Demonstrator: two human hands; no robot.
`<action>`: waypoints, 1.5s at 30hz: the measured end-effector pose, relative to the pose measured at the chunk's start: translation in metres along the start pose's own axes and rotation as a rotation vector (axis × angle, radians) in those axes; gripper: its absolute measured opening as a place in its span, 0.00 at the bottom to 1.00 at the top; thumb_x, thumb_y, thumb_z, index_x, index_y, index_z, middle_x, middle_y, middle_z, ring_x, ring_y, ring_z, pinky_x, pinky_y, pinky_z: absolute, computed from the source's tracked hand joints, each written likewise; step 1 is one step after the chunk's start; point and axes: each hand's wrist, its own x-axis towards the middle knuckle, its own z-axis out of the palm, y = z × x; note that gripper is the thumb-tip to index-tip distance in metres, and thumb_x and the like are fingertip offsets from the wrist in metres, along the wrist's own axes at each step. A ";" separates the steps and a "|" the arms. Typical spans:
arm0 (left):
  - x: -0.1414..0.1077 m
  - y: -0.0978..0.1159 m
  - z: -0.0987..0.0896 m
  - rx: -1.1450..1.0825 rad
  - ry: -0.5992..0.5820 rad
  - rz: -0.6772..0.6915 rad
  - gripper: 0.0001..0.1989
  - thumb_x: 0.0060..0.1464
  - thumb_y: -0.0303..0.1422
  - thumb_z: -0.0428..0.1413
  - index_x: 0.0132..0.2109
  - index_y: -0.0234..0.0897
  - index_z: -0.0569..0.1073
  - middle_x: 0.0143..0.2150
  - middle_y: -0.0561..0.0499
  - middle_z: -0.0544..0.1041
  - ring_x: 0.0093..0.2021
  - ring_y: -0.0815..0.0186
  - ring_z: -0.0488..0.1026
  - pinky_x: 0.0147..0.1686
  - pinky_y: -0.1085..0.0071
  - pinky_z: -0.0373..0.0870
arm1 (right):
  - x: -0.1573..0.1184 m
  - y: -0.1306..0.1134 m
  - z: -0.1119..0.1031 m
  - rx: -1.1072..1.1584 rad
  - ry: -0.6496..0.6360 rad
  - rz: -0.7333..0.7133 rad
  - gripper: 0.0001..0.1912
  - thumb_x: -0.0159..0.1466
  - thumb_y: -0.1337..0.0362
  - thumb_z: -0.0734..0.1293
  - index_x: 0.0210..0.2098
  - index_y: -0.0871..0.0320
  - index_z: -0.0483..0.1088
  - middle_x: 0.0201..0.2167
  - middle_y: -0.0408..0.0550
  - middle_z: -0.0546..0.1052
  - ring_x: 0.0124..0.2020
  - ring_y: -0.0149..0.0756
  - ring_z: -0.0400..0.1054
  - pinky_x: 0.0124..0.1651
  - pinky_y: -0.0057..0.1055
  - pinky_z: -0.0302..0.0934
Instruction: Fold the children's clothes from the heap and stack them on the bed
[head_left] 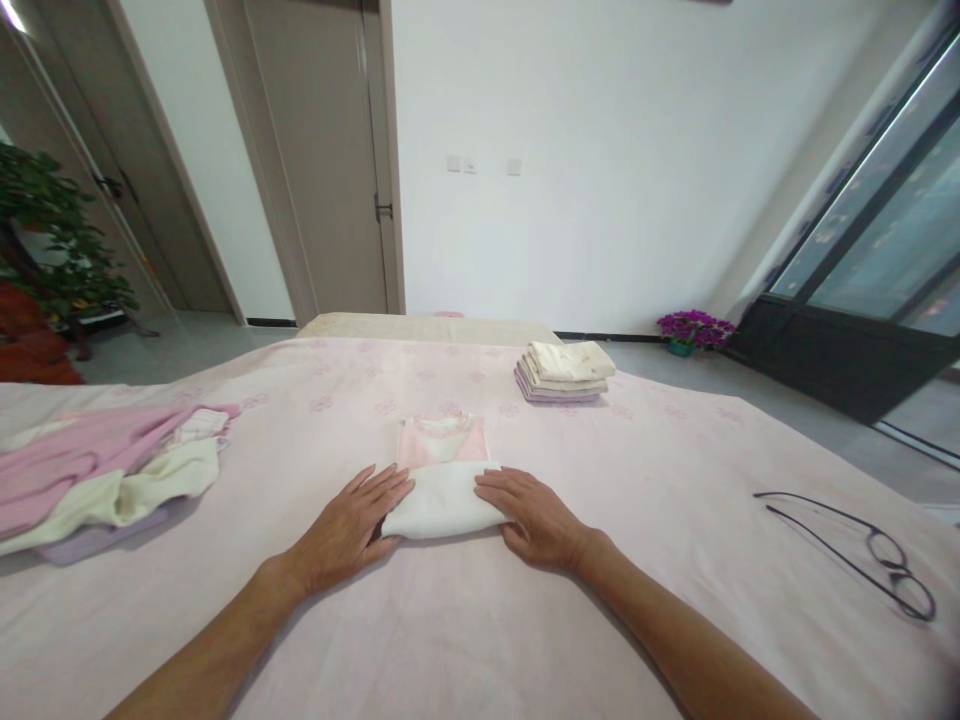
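A small shirt (442, 500) lies partly folded in front of me on the pink bedspread. Its near part is turned up as a white flap, and the pink front with the neckline still shows beyond it. My left hand (356, 525) rests on the flap's left end, fingers stretched over the cloth and thumb at the near edge. On the right end lies my right hand (536, 515), its fingers also extended across the fabric and its thumb by the near corner. Both palms face down, and the cloth beneath the fingers is hidden.
A neat stack of folded clothes (566, 372) sits at the back right. Loose pink, cream and lilac clothes (112, 475) are heaped at the left. Eyeglasses (862, 545) lie unfolded at the right. Beyond the bedspread (480, 640) stand purple flowers (694, 330) on the floor.
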 end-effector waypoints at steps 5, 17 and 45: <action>0.005 0.002 -0.001 0.014 0.062 -0.003 0.21 0.63 0.32 0.50 0.61 0.39 0.68 0.62 0.44 0.71 0.64 0.58 0.65 0.65 0.50 0.57 | 0.001 0.008 0.009 0.035 0.055 0.018 0.33 0.54 0.73 0.61 0.60 0.56 0.63 0.58 0.53 0.72 0.60 0.42 0.64 0.65 0.46 0.54; -0.008 0.010 -0.011 -0.126 0.066 0.111 0.21 0.60 0.29 0.53 0.59 0.41 0.69 0.58 0.47 0.74 0.58 0.61 0.71 0.58 0.62 0.70 | -0.010 -0.010 -0.005 0.121 0.058 -0.036 0.30 0.58 0.72 0.64 0.60 0.54 0.63 0.57 0.54 0.72 0.59 0.41 0.65 0.61 0.43 0.59; 0.011 0.020 0.003 -0.781 0.167 -0.548 0.16 0.56 0.40 0.55 0.46 0.35 0.75 0.41 0.45 0.80 0.41 0.58 0.76 0.42 0.67 0.70 | 0.017 -0.002 0.021 0.694 0.302 0.482 0.12 0.65 0.60 0.62 0.44 0.57 0.71 0.41 0.48 0.77 0.42 0.39 0.70 0.46 0.34 0.63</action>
